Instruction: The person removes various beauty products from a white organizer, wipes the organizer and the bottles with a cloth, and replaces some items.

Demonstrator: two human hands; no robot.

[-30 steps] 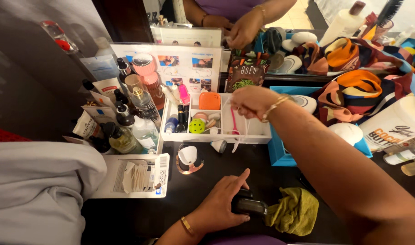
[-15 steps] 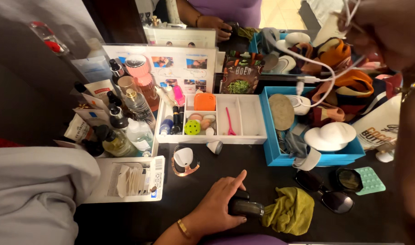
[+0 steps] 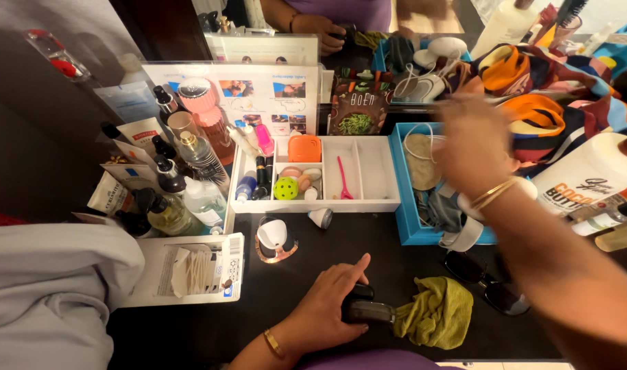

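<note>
Left hand (image 3: 327,308) lies on the dark counter (image 3: 210,329), fingers curled over a small black case (image 3: 368,312), forefinger stretched out. Just right of the case sits a crumpled olive cloth (image 3: 437,312). Right hand (image 3: 471,147) is blurred above the blue tray (image 3: 404,229); I cannot tell its grip. A white cable (image 3: 413,130) lies in the tray. Beside it stands a white organiser (image 3: 375,202) with a pink tool (image 3: 342,178).

Left hand (image 3: 325,305) rests on a black case (image 3: 368,312); blurred right hand (image 3: 472,147) hovers, perhaps empty, over the blue box (image 3: 409,229).
</note>
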